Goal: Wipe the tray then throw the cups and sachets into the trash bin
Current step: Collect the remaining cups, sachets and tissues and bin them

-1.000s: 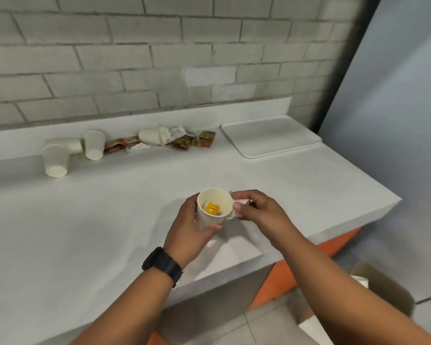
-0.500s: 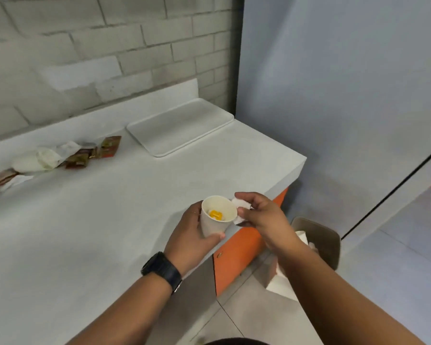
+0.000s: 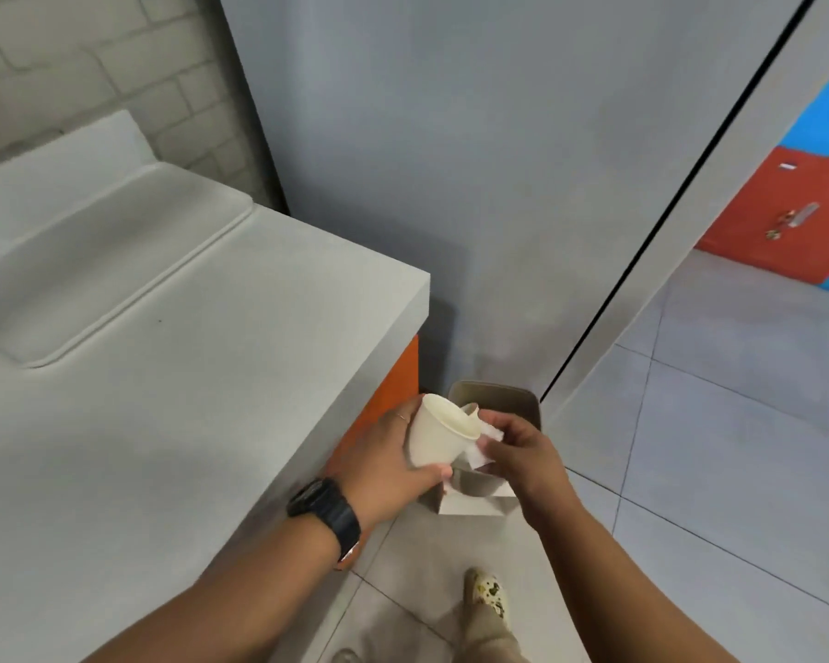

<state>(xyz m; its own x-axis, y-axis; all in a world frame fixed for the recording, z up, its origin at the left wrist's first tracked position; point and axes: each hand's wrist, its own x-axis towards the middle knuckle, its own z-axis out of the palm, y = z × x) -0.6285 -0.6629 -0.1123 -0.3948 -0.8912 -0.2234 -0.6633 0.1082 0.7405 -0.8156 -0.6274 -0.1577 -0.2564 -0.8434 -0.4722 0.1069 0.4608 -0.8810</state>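
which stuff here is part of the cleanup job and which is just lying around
Part of the job:
- paper cup, gripped by the left hand
- white tissue, pinched by the right hand
- trash bin on the floor, below both hands
- tray on the counter

Just there:
- counter
- black wristwatch
- orange cabinet front
- shoe

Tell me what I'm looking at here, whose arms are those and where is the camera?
The arms belong to a person doing a cleaning job. The camera sits on their head and looks down, so you see what they see. The left hand, the one with the black watch, holds a paper cup. The right hand pinches a small white paper beside the cup. Below the hands, on the floor, is the trash bin. On the grey counter lies a flat tray. At the bottom you can see the person's shoe.
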